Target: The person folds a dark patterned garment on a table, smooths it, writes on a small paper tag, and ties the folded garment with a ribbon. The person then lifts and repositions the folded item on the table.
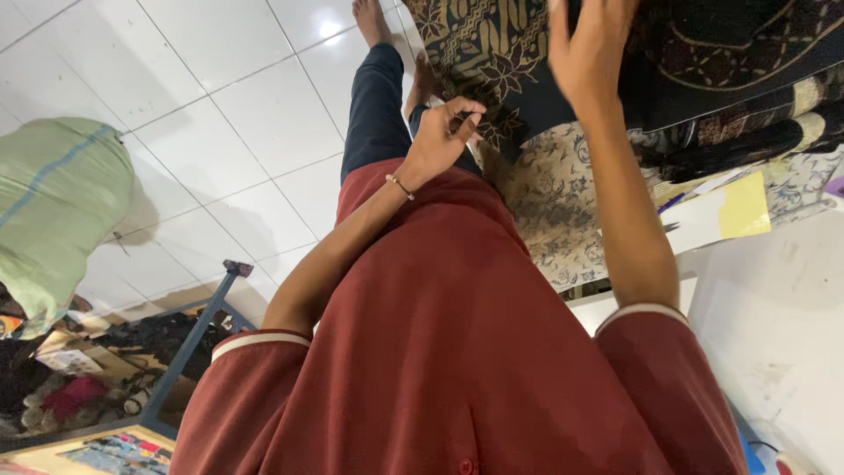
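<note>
The left hand (444, 132) pinches the lower edge of a dark navy cloth with gold and brown leaf patterns (492, 53), its fingers (464, 110) curled narrow onto the fabric. The right hand (587, 48) is raised higher against the same cloth, fingers reaching up, but the top of the frame cuts them off, so I cannot tell whether they grip or only press flat. The cloth hangs off a pile of folded patterned fabrics (747, 79) on the white tabletop (774, 325), draping over a cream floral cloth (554, 202) toward the white tiled floor (229, 114). Judging from this, the handling looks early: the cloth is only caught at its edge, neither lifted free nor spread out. The red shirt (457, 352) blocks much of the lower view, and how far the cloth extends beyond the frame stays hidden
</note>
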